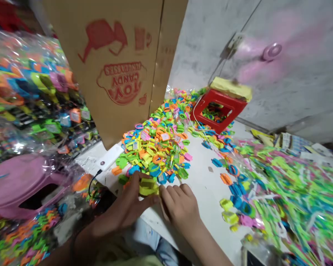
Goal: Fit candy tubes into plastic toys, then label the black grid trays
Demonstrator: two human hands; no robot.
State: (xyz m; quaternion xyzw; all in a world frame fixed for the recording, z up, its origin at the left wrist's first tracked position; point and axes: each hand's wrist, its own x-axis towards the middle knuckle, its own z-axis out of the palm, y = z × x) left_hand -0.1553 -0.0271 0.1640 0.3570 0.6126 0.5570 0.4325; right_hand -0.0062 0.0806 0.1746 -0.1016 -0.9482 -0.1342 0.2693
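Between the fingers and thumb of my left hand (131,203) is a yellow plastic toy piece (149,187), held just above the near edge of the white table (197,181). My right hand (181,205) is closed, its fingers curled and its fingertips against the right end of the yellow piece. What lies inside that curl is hidden. Just beyond both hands spreads a heap of small coloured plastic pieces (155,147) in orange, yellow, green, blue and pink, some with white labels.
A tall printed cardboard box (122,44) stands behind the heap. To the right are a red plastic stool (222,111), a spinning pink fan (272,51) and a pile of coloured strips (294,192). A white power bank (111,157), pink stool (16,181) and bagged toys (30,85) are left.
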